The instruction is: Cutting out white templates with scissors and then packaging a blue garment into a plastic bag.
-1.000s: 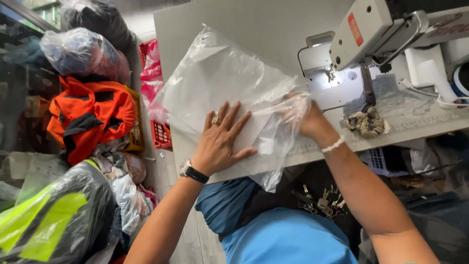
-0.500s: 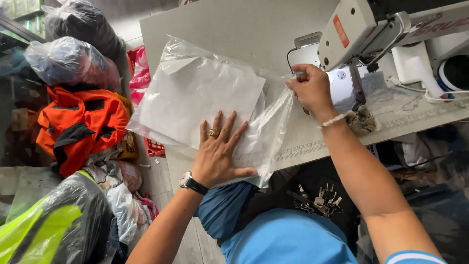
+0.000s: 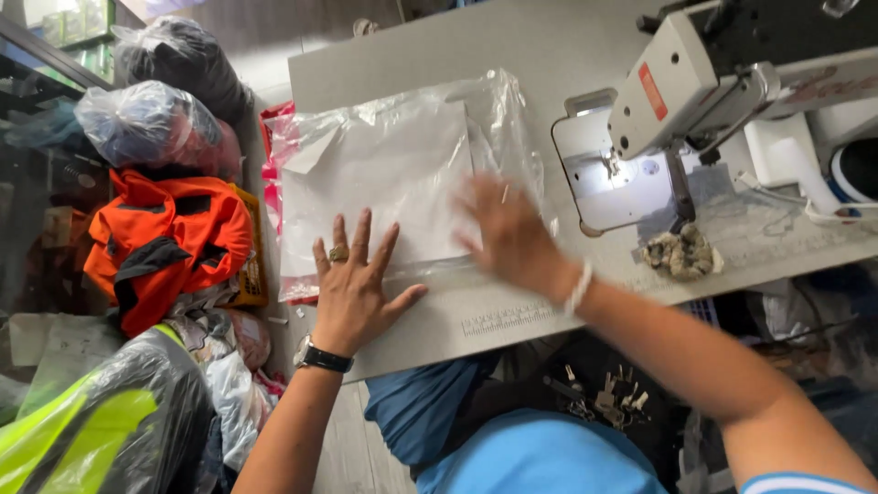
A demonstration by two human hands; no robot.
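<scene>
A clear plastic bag [image 3: 402,174] with a flat white folded piece inside lies on the grey sewing table [image 3: 512,55]. My left hand [image 3: 352,284], fingers spread and a ring on one finger, presses flat on the bag's near edge. My right hand [image 3: 508,233], blurred with motion, lies palm down with fingers apart on the bag's right side. Neither hand grips anything.
A white sewing machine [image 3: 722,101] stands at the right of the table, a crumpled rag [image 3: 681,252] beside it. Left of the table sit an orange garment [image 3: 165,238], bagged bundles [image 3: 151,123] and a bagged yellow-green vest [image 3: 91,430].
My right hand has come back from near the sewing machine and landed flat on the bag. The bag, first held up, now lies flat; my left hand stays on it.
</scene>
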